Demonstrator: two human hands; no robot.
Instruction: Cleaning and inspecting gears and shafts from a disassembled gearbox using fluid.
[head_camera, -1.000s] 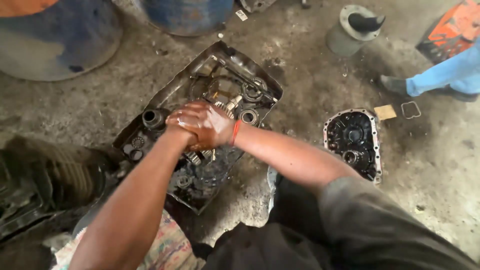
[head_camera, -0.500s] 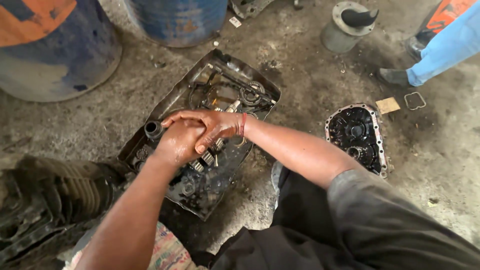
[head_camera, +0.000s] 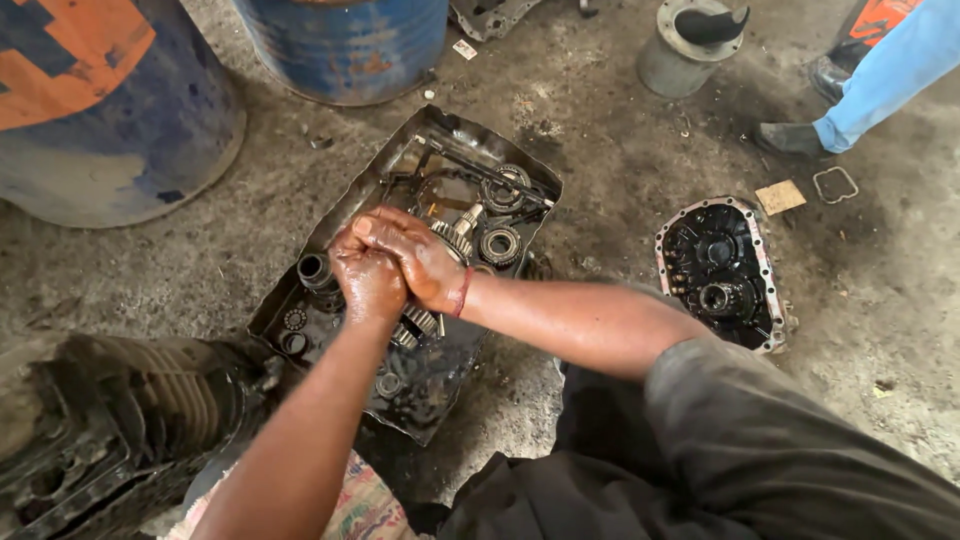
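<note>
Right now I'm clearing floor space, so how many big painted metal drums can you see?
2. One blue and orange metal drum stands at the upper left; a second blue metal drum stands just right of it, behind the oily metal tray. Others may lie outside the frame.

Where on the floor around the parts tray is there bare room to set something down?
Bare concrete lies between the metal tray and the orange-and-blue drum, and between the tray and the dark gear housing. The tray is crowded with gears under the left hand and right hand. The engine block fills the lower left.

Soft even daylight, sharp, no glare
</note>
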